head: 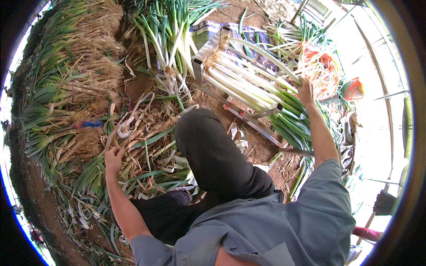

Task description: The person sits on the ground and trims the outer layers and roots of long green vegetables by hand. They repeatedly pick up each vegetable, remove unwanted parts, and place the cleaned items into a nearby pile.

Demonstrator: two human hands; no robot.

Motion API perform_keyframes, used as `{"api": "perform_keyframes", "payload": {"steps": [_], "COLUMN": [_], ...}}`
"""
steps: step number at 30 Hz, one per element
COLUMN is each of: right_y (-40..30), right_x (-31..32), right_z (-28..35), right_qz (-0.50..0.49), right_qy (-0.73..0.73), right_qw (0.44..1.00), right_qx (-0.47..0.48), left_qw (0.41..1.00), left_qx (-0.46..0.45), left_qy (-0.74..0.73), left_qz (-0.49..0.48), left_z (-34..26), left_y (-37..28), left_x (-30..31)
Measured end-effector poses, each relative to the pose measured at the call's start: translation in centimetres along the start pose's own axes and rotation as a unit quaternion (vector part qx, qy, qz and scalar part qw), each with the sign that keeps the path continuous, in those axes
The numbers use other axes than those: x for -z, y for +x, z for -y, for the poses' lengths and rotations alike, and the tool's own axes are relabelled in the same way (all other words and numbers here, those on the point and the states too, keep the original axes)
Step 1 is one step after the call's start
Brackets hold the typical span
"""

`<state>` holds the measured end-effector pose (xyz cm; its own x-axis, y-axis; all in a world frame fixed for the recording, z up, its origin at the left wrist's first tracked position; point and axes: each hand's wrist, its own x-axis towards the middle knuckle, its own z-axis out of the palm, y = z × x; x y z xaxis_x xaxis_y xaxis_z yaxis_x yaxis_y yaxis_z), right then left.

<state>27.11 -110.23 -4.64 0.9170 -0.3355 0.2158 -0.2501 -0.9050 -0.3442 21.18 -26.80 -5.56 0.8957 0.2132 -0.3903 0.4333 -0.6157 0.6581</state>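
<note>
My right hand (306,92) grips a trimmed long green onion (266,56) by its stem, at the far-right side of a metal rack (199,68). The held stalk slants over the rack, its root end near the rack's top corner. Inside the rack lies a row of white-stemmed green onions (240,83), roots together at the upper left, green leaves towards my right forearm. Far to the left, my left hand (114,161) pinches a pale withered leaf strip (110,137) above a litter of peeled leaves (143,123).
Unpeeled onions with hairy roots (90,66) are heaped along the left. A peeled bunch (173,43) stands beyond my knee (203,133). Red and white ribbons (321,68) hang at the right, near a pale container (352,89). Printed sheeting (208,30) lies behind the rack.
</note>
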Motion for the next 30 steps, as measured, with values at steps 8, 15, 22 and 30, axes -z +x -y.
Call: {"api": "perform_keyframes", "payload": {"steps": [8, 15, 22, 30], "right_y": [0.9, -1.2, -5.8, -6.5], "right_x": [-1.7, 0.0, -2.6, -2.4], "right_z": [0.3, 4.6, 3.1, 1.7], "right_qz": [-0.052, -0.032, 0.132, 0.318], "right_qy": [-0.010, 0.091, 0.116, 0.159], "right_qw": [0.997, 0.992, 0.984, 0.930], "right_qx": [0.062, 0.077, -0.010, -0.091], "left_qw": [0.996, 0.995, 0.991, 0.992], "left_qx": [0.025, 0.038, 0.047, 0.018], "left_qy": [0.080, 0.041, 0.080, 0.077], "left_qz": [0.041, 0.087, 0.091, 0.102], "left_z": [-1.1, -1.9, -1.8, -3.2], "left_y": [1.6, 2.3, 2.2, 1.4], "left_x": [-2.1, -3.1, -3.8, -3.9]}}
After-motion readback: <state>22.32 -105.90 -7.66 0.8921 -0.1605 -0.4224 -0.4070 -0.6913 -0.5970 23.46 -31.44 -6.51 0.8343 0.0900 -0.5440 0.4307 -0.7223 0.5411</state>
